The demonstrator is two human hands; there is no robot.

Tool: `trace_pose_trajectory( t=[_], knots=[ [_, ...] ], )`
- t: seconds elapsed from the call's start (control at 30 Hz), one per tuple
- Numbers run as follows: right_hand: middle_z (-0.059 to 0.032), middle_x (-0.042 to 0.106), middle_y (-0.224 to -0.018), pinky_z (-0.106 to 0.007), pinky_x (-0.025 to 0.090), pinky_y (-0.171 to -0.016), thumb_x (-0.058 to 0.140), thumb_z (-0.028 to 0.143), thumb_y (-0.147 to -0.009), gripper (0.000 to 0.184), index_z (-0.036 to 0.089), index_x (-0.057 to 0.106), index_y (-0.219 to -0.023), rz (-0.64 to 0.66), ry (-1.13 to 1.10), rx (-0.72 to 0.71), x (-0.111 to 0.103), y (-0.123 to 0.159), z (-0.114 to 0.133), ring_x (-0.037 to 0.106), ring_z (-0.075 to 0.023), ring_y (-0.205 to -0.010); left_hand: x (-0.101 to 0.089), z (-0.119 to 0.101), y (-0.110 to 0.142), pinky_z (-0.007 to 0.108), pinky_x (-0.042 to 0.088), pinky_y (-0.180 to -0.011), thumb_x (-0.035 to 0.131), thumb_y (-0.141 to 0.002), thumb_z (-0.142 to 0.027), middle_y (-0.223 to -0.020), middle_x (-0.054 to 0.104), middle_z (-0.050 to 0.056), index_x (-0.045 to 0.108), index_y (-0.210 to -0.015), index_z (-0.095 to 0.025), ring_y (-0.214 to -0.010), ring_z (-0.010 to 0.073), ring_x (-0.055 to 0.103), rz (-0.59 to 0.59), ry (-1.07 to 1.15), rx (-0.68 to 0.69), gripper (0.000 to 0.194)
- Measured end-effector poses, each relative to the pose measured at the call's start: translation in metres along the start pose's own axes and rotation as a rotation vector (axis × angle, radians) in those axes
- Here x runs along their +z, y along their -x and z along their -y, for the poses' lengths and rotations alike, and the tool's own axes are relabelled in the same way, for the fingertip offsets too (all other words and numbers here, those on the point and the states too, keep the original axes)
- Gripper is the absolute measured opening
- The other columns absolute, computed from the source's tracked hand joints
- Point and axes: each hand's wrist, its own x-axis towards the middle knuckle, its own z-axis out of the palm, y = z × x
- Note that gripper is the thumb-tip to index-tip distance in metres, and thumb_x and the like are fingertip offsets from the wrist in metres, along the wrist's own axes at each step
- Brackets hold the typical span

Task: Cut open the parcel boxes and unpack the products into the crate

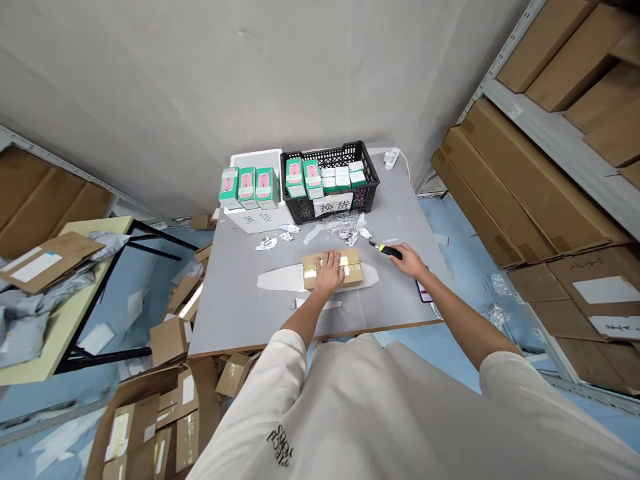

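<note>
A small taped cardboard box (353,269) lies in the middle of the grey table (240,300). My left hand (329,268) rests flat on top of it, fingers spread. To the right, my right hand (410,260) is closed around a yellow and black utility knife (386,250) whose blade points left, away from the box.
A black crate (367,193) of green and white product boxes and a white foam box (260,217) topped with three green boxes (249,187) stand at the table's back. Torn wrapper scraps (345,230) lie before them. Shelves of cartons (540,187) stand right, scattered cardboard (160,413) left.
</note>
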Motion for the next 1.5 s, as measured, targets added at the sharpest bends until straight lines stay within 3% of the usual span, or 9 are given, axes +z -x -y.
trace_pose_trajectory(
  t=[0.23, 0.5, 0.67, 0.83, 0.97, 1.17, 1.27, 1.37, 1.5],
  knots=[
    [-0.013, 0.067, -0.126, -0.04, 0.047, -0.106, 0.06, 0.041, -0.095, 0.042, 0.019, 0.067, -0.129, 0.111, -0.113, -0.149, 0.04, -0.041, 0.064, 0.062, -0.0296, -0.119, -0.004, 0.016, 0.04, 0.058, 0.012, -0.127, 0.048, -0.097, -0.061, -0.173, 0.019, 0.012, 0.025, -0.165, -0.024, -0.16, 0.0321, 0.015, 0.036, -0.032, 0.059, 0.081],
    [-0.0108, 0.073, -0.121, -0.046, 0.043, -0.102, 0.06, 0.042, -0.092, 0.033, 0.022, 0.07, -0.116, 0.312, 0.029, -0.207, 0.082, -0.075, 0.124, 0.063, -0.0326, -0.114, -0.015, 0.039, 0.076, 0.051, 0.031, -0.118, 0.047, -0.102, -0.031, -0.164, 0.037, 0.012, 0.039, -0.155, -0.027, -0.148, 0.0308, 0.036, 0.021, -0.07, 0.033, 0.054],
    [-0.0106, 0.075, -0.116, -0.047, 0.045, -0.098, 0.057, 0.044, -0.093, 0.034, 0.023, 0.07, -0.117, 0.299, 0.051, -0.134, 0.086, -0.058, 0.122, 0.063, -0.0342, -0.112, -0.016, 0.055, 0.074, 0.045, 0.041, -0.108, 0.046, -0.102, -0.027, -0.144, 0.052, 0.015, 0.042, -0.151, -0.027, -0.13, 0.0306, 0.053, 0.031, -0.042, -0.075, 0.049],
    [-0.0103, 0.076, -0.116, -0.04, 0.049, -0.091, 0.056, 0.047, -0.095, 0.038, 0.023, 0.067, -0.122, 0.26, 0.017, -0.054, 0.081, -0.031, 0.12, 0.065, -0.0314, -0.107, -0.01, 0.066, 0.064, 0.038, 0.049, -0.092, 0.04, -0.103, -0.029, -0.134, 0.063, 0.014, 0.029, -0.159, -0.024, -0.11, 0.0283, 0.066, 0.108, 0.137, -0.275, 0.058],
    [-0.0101, 0.076, -0.117, -0.034, 0.051, -0.082, 0.055, 0.048, -0.097, 0.037, 0.022, 0.065, -0.122, 0.233, -0.054, 0.055, 0.08, -0.011, 0.124, 0.069, -0.0277, -0.101, -0.006, 0.066, 0.05, 0.036, 0.051, -0.094, 0.036, -0.103, -0.025, -0.14, 0.063, 0.013, 0.035, -0.157, -0.022, -0.117, 0.0271, 0.066, 0.074, 0.224, -0.221, 0.054],
    [-0.0055, 0.078, -0.104, -0.032, 0.053, -0.077, 0.053, 0.051, -0.098, 0.032, 0.025, 0.062, -0.114, 0.244, -0.187, 0.157, 0.091, 0.008, 0.132, 0.071, -0.0242, -0.092, -0.01, 0.062, 0.025, 0.039, 0.042, -0.116, 0.036, -0.099, -0.018, -0.153, 0.053, 0.013, 0.045, -0.153, -0.017, -0.14, 0.0245, 0.051, -0.03, 0.258, -0.043, 0.055],
    [-0.004, 0.077, -0.103, -0.032, 0.054, -0.078, 0.054, 0.049, -0.097, 0.03, 0.025, 0.058, -0.115, 0.26, -0.306, 0.181, 0.095, 0.011, 0.13, 0.072, -0.0225, -0.091, -0.015, 0.056, 0.017, 0.041, 0.041, -0.117, 0.038, -0.096, -0.014, -0.152, 0.054, 0.013, 0.048, -0.151, -0.017, -0.139, 0.0248, 0.051, -0.017, 0.24, -0.059, 0.056],
    [-0.0052, 0.075, -0.106, -0.032, 0.055, -0.077, 0.053, 0.049, -0.097, 0.03, 0.024, 0.055, -0.114, 0.209, -0.411, 0.24, 0.094, 0.01, 0.121, 0.074, -0.0211, -0.087, -0.018, 0.039, 0.017, 0.049, 0.037, -0.117, 0.043, -0.098, -0.029, -0.155, 0.049, 0.015, 0.047, -0.151, -0.017, -0.143, 0.0317, 0.044, -0.056, 0.162, -0.182, 0.054],
    [-0.0073, 0.072, -0.109, -0.033, 0.055, -0.077, 0.054, 0.049, -0.094, 0.029, 0.023, 0.054, -0.109, 0.104, -0.417, 0.297, 0.088, 0.004, 0.107, 0.074, -0.0204, -0.085, -0.015, 0.002, 0.021, 0.054, 0.034, -0.116, 0.052, -0.094, -0.057, -0.162, 0.039, 0.02, 0.035, -0.158, -0.015, -0.145, 0.0392, 0.039, -0.018, 0.131, -0.213, 0.079]
  ],
)
